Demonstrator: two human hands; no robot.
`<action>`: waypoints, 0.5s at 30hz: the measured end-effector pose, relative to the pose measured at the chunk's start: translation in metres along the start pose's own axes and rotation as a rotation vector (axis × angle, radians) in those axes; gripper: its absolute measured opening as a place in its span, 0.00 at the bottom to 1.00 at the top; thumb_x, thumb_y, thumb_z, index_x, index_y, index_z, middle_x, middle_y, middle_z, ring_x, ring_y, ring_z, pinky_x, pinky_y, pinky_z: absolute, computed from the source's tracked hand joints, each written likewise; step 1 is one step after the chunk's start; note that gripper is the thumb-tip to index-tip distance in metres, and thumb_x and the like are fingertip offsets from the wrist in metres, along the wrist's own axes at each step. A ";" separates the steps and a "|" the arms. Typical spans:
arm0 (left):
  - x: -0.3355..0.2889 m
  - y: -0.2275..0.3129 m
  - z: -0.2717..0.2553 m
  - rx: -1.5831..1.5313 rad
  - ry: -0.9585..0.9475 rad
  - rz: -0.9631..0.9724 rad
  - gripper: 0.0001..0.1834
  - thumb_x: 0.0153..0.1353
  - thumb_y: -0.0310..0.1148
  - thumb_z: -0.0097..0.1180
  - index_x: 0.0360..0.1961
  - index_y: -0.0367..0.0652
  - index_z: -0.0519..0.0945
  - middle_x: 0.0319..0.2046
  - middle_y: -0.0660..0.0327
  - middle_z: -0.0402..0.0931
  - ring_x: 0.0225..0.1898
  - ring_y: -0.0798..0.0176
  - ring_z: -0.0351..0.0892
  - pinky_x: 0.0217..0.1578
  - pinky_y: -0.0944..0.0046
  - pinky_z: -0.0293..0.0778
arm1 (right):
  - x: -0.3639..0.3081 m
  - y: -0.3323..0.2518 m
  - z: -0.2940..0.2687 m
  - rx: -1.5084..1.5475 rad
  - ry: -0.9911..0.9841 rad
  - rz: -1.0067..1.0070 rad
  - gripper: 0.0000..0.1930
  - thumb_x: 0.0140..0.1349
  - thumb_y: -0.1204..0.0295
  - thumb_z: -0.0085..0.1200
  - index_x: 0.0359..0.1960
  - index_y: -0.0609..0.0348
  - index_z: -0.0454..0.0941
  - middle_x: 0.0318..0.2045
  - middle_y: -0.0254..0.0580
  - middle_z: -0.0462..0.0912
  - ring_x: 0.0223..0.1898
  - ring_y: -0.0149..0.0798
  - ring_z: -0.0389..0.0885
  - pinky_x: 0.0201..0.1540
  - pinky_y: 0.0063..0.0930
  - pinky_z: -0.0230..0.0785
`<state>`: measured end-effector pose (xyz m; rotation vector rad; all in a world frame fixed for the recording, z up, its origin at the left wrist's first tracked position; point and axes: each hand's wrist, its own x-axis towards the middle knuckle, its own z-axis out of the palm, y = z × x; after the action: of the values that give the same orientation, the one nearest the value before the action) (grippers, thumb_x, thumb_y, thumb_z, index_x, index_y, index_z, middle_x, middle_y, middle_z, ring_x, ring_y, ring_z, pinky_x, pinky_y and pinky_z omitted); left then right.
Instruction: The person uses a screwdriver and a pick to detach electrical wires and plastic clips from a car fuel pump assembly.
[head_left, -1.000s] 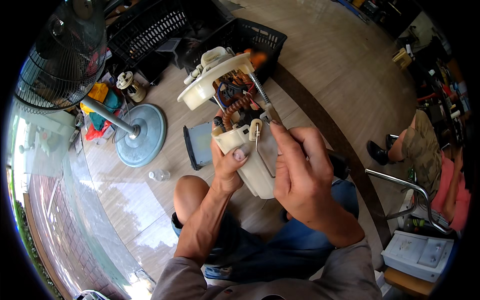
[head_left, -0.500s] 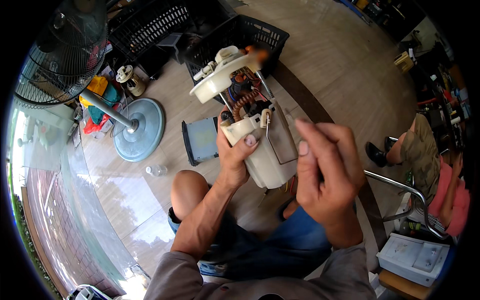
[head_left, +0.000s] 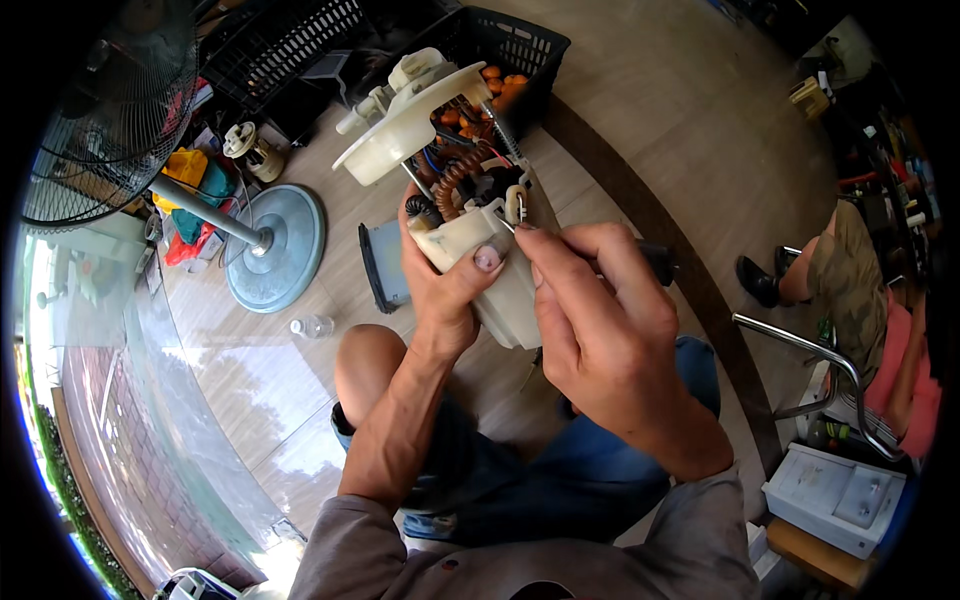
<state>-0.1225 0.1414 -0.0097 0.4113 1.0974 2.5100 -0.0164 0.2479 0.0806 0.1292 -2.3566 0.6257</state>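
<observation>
A white plastic fuel pump module point(head_left: 505, 300) is held tilted above my lap, its round flange point(head_left: 420, 115) at the far end. Two metal rods, a brown corrugated hose point(head_left: 460, 180) and some wires run between flange and body. My left hand point(head_left: 450, 290) grips the body from the left, thumb across its front. At its right side, my right hand point(head_left: 610, 320) has its fingers pinched on the thin metal float arm point(head_left: 510, 225), near a small pale sender piece point(head_left: 516, 203). A dark cylinder point(head_left: 657, 262), possibly the float, sticks out beyond my right fingers.
A black crate point(head_left: 540, 45) with orange fruit-like items stands ahead. Leftward are a fan base point(head_left: 275, 250), another pump unit point(head_left: 255, 150) and a clear bottle point(head_left: 312, 326). A grey box-shaped device point(head_left: 385, 265) lies behind my left hand. Another person point(head_left: 850, 290) sits at right.
My right hand has moved left and up against the module, its fingers now on the float arm. The module has shifted slightly left and up, with my left hand still around it.
</observation>
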 end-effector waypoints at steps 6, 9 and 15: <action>0.000 0.004 0.000 0.020 0.015 0.018 0.60 0.45 0.37 0.78 0.75 0.37 0.55 0.63 0.49 0.72 0.63 0.52 0.76 0.65 0.52 0.73 | 0.001 -0.002 -0.002 -0.010 -0.013 0.015 0.19 0.59 0.89 0.58 0.53 0.69 0.83 0.39 0.47 0.78 0.33 0.40 0.82 0.35 0.30 0.76; 0.001 0.006 0.003 0.039 0.019 0.032 0.60 0.44 0.36 0.78 0.76 0.37 0.54 0.63 0.49 0.72 0.62 0.52 0.76 0.64 0.53 0.74 | 0.000 -0.002 -0.002 -0.010 -0.007 0.026 0.20 0.58 0.89 0.58 0.54 0.69 0.83 0.39 0.46 0.78 0.33 0.40 0.83 0.35 0.30 0.77; 0.001 0.008 0.006 0.118 0.065 0.085 0.62 0.44 0.33 0.79 0.76 0.34 0.52 0.62 0.47 0.73 0.61 0.52 0.77 0.63 0.53 0.74 | 0.001 -0.001 -0.004 -0.048 -0.047 0.055 0.19 0.59 0.89 0.58 0.52 0.69 0.83 0.39 0.46 0.78 0.33 0.40 0.82 0.35 0.31 0.76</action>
<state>-0.1225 0.1407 0.0001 0.4198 1.2827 2.5559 -0.0145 0.2489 0.0837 0.0585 -2.4255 0.5976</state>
